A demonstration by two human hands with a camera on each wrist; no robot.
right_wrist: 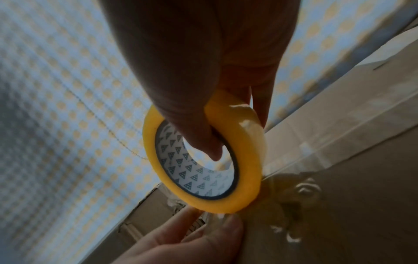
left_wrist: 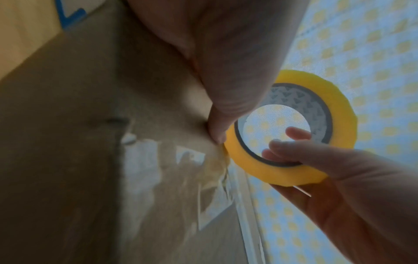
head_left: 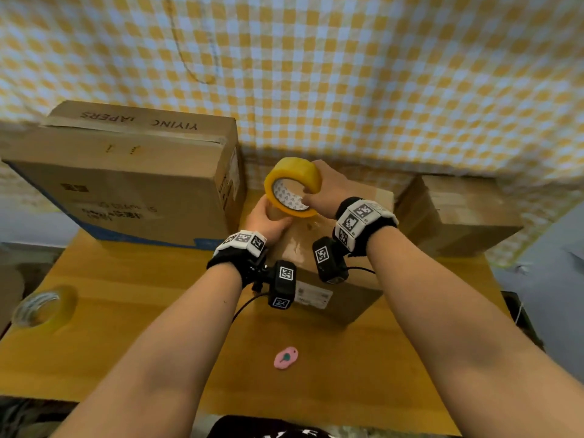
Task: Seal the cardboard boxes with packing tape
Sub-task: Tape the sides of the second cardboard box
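Observation:
A yellow tape roll (head_left: 292, 186) stands on edge just above the far left corner of the small cardboard box (head_left: 331, 279) in the middle of the table. My right hand (head_left: 320, 192) grips the roll with fingers through its patterned core (right_wrist: 187, 171) and the others round the outer rim. My left hand (head_left: 268, 218) clasps that corner: its thumb (left_wrist: 217, 133) pins the crinkled tape end to the box top (left_wrist: 90, 142), and its fingers (right_wrist: 181, 220) reach over the far edge. Glossy clear tape lies across the box top (right_wrist: 361, 196).
A large printed cardboard box (head_left: 126, 172) stands at the left, close to my left hand. Another brown box (head_left: 458, 213) sits at the right. A second tape roll (head_left: 44, 306) lies near the table's left edge, and a pink cutter (head_left: 286, 357) lies in front. Checked cloth hangs behind.

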